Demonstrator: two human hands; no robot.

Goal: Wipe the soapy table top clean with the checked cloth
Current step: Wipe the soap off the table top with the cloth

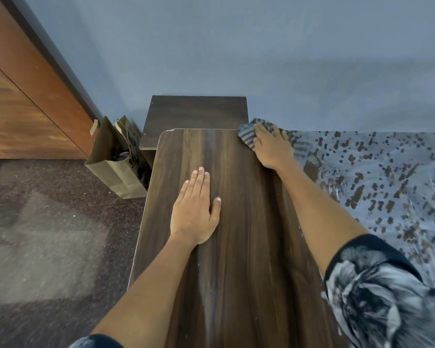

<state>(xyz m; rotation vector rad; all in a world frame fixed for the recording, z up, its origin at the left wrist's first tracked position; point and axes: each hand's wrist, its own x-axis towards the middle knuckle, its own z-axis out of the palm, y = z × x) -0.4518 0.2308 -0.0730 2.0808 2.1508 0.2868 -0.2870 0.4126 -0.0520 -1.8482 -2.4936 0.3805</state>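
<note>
1. Our right hand lies over the checked cloth at the far right corner of the surface, fingers spread and bent down onto the bunched fabric so it is pinned under palm and fingertips. Part of the cloth shows beyond the fingers, and more trails off the right edge toward the bed cover.
2. Our left hand lies flat on the wood nearer to us, fingers straight and together, holding nothing; we judge it is steadying the surface.
3. The cloth looks soft, limp and light. It will crumple and fold under pressure, so we judge a broad press with the palm suits it better than a pinch at one corner, which would let the rest drag loose.
4. If damp with suds, it should cling a little to the wood and slide with some drag. The trailing end could catch on the edge, so gathering it under the hand seems wise.
5. Pale streaks run lengthwise down the middle of the wood. We cannot tell whether these are soap film or sheen.
6. Paper bags stand on the floor to the left, well apart from the wiping.
</note>
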